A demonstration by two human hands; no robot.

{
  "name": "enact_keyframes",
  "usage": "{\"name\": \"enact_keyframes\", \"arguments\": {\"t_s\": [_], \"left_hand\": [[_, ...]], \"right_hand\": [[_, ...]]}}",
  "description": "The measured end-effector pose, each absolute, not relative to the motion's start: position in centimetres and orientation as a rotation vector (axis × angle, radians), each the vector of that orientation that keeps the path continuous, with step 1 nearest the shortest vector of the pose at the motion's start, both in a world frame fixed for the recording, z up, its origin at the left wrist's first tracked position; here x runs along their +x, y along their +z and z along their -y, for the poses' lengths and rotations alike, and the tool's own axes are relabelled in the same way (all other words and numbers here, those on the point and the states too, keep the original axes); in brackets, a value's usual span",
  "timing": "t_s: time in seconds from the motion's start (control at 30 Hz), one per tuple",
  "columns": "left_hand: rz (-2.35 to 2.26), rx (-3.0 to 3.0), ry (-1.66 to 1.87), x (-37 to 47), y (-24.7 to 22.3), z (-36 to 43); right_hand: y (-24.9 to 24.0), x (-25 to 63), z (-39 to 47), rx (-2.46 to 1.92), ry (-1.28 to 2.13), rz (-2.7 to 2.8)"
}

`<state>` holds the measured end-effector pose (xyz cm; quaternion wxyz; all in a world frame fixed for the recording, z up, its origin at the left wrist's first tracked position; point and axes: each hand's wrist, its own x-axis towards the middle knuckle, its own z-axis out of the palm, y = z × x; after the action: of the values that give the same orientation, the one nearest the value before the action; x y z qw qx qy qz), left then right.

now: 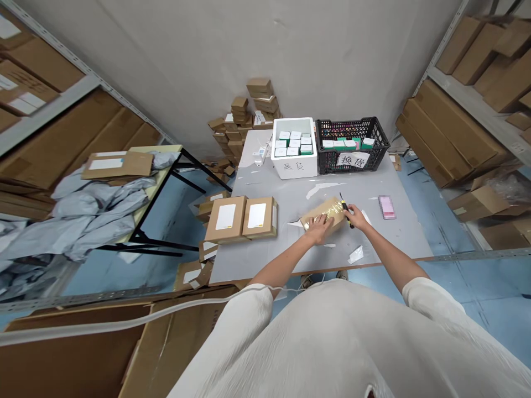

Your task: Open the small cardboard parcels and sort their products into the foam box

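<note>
A small taped cardboard box (331, 208) lies at a slant on the grey table in front of me. My left hand (319, 229) rests on its near left part, fingers spread over the shiny tape. At the box's right end, my right hand (355, 216) is closed around a black and yellow utility knife (345, 207). The knife's tip points away from me, up and slightly left. Whether the blade touches the box I cannot tell. Scraps of white paper (355, 254) lie close to both hands.
A white foam box (293, 166) and a black plastic crate (375, 160), both holding small green-and-white boxes, stand at the table's back. Two labelled cartons (237, 231) sit left; a pink item (386, 207) lies right. A white cable (174, 305) crosses low on the left.
</note>
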<state>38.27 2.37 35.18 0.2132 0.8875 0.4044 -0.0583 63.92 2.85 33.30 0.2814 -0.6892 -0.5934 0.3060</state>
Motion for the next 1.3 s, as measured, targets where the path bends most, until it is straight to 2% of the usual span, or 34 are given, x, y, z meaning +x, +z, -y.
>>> {"name": "enact_keyframes", "arguments": {"t_s": [0.23, 0.5, 0.83, 1.3], "left_hand": [[-1.153, 2.488, -0.033, 36.3, 36.3, -2.6], [-1.174, 2.490, -0.140, 35.7, 36.2, -3.1], [-1.259, 2.456, -0.071, 39.0, 38.7, -2.6], [-1.188, 2.524, -0.073, 41.6, 36.6, -2.7]], "right_hand": [[34.2, 62.7, -1.6, -1.853, 1.041, 1.332], [36.2, 63.8, 0.3, -1.749, 1.349, 1.213], [37.6, 67.6, 0.6, -1.799, 1.262, 1.394], [38.0, 70.2, -1.0, -1.907, 0.798, 2.331]]}}
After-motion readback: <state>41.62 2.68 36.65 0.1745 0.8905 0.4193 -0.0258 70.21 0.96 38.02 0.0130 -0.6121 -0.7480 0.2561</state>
